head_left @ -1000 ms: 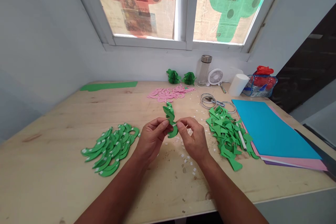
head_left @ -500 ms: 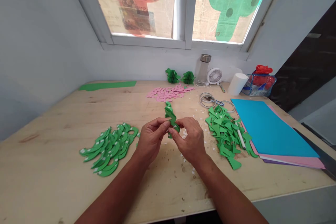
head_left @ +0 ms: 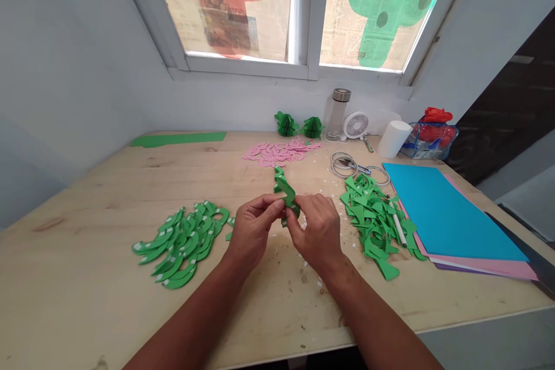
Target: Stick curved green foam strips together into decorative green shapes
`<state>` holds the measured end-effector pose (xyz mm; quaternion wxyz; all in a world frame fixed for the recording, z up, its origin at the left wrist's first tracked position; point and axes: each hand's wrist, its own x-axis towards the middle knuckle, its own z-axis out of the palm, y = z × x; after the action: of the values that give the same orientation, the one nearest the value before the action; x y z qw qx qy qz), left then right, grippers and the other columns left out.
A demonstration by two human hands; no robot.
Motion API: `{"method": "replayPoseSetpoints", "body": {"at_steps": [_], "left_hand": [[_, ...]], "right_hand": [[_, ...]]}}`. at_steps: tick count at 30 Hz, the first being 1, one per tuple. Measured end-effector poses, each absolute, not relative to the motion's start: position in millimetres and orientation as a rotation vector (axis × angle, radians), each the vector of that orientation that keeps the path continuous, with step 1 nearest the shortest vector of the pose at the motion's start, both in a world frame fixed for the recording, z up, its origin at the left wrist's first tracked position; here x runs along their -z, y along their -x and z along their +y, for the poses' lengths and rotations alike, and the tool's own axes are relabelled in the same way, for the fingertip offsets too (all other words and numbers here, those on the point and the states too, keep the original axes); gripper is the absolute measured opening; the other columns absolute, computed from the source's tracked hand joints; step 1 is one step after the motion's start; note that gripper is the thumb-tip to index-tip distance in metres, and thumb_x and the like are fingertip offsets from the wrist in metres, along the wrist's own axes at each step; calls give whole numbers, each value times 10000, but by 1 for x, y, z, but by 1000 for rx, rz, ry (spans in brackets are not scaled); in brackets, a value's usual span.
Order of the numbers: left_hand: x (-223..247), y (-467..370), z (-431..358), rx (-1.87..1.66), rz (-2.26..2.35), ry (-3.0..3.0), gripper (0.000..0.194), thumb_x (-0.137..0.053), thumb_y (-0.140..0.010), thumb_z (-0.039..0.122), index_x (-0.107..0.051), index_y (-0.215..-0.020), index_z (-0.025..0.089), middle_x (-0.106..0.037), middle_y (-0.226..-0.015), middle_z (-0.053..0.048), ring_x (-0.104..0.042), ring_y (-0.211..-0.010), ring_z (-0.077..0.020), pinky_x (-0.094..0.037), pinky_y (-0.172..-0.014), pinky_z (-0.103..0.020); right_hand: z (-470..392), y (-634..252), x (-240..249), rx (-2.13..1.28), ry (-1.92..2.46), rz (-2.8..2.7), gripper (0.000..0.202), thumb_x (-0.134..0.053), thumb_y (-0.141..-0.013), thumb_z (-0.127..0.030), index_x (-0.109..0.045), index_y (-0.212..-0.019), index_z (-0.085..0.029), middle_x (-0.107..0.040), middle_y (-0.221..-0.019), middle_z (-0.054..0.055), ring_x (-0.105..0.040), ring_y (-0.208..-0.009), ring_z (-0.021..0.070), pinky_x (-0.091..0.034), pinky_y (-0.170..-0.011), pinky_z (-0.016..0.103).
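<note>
Both hands meet over the middle of the table, pinching one curved green paper piece (head_left: 286, 189) that stands up between them. My left hand (head_left: 255, 225) grips its left side between thumb and fingers. From the right, my right hand (head_left: 318, 231) pinches its lower part. Another small green piece (head_left: 278, 173) shows just behind it; whether the two are joined is unclear. To the left lies a pile of green curved pieces with small white squares (head_left: 184, 243). Green scraps (head_left: 375, 219) with a white pen (head_left: 399, 228) on them lie to the right.
Pink cut-outs (head_left: 277, 152), two green folded paper shapes (head_left: 286, 124), a bottle (head_left: 338, 114), a small fan (head_left: 356, 125) and tape rolls (head_left: 344, 165) are farther back. Blue sheets (head_left: 451, 214) lie right; a green strip (head_left: 177, 139) lies back left.
The held green piece has turned and shifted slightly to the right between my fingers. Both hands keep their pinch. The view has shifted a little.
</note>
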<state>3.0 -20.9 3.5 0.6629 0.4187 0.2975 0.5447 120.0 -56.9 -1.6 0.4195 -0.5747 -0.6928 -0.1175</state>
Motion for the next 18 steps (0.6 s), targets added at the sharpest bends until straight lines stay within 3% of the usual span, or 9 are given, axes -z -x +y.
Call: {"method": "replayPoseSetpoints", "body": {"at_steps": [11,18], "left_hand": [[-1,-4,-20,-1222,704,-963,124,-761,-628,236,-700,-678,141,-640,-609,-16,-540,-587,-114,-451,-597,-239],[2,-3,-19,-1228,715,-1001,93,-731,-670,220,-694,-696,139,-638,-624,-8,-542,-608,-110,-455,-617,-231]], "right_hand": [[-56,-119,3,302,1448,-1724,121,-517,-844,-218,-612,-787,-169,-636,-656,36,-549,-672,185,-318,-662,317],[-56,-118,4,117,1489,-1639,102,-540,-830,-226,-602,-762,-182,-629,-652,18,-549,-657,169,-342,-663,293]]}}
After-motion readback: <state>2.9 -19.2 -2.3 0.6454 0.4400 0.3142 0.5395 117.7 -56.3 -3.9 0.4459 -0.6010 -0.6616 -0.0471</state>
